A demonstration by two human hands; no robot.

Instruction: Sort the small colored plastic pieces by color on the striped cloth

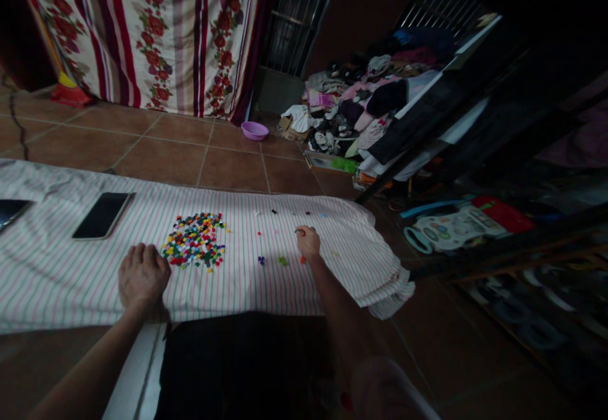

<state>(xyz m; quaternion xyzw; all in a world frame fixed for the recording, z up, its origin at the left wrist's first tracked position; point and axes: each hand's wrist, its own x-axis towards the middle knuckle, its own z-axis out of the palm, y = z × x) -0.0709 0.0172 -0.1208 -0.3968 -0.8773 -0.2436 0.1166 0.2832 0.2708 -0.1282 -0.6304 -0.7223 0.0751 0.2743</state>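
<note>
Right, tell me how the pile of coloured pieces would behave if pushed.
The pile of coloured pieces would probably scatter, since the pieces look loose. Each looks tiny, so likely light. Rolling seems less likely, as many appear blocky.

Dim overall; light pools on the striped cloth [242, 287]; upper right nearly black.

Piece pile [194, 241] on cloth [247, 293] — phone [102, 217] left, clusters [282, 260] right.
</note>
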